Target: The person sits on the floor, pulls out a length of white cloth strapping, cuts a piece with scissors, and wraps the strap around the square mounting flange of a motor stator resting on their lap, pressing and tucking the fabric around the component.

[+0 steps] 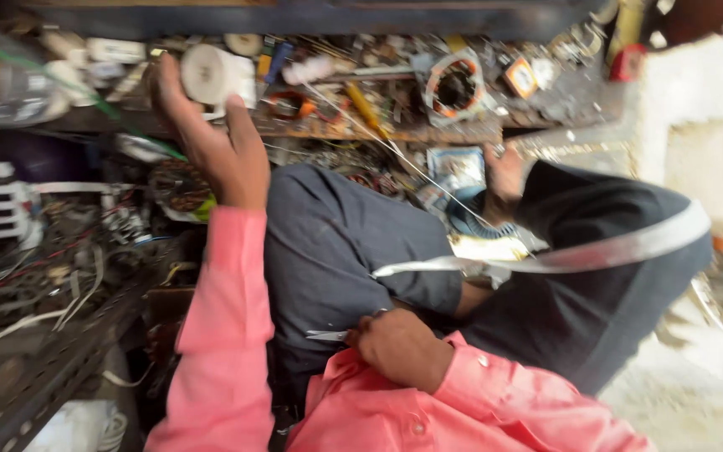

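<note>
— Left of the motor stator [455, 84] on the shelf [428, 132], what's happening?
— Left hand [211, 138] closes its grip round the white tape roll [204, 74]; lower right, the right hand [399, 347] pinches scissors [328, 336]. Cutting tape seems next.

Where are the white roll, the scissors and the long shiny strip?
white roll [203, 74], head view, on its round flat end
scissors [326, 336], head view, on the blades sticking out of the right hand [395, 343]
shiny strip [596, 251], head view, on its middle stretch
</note>
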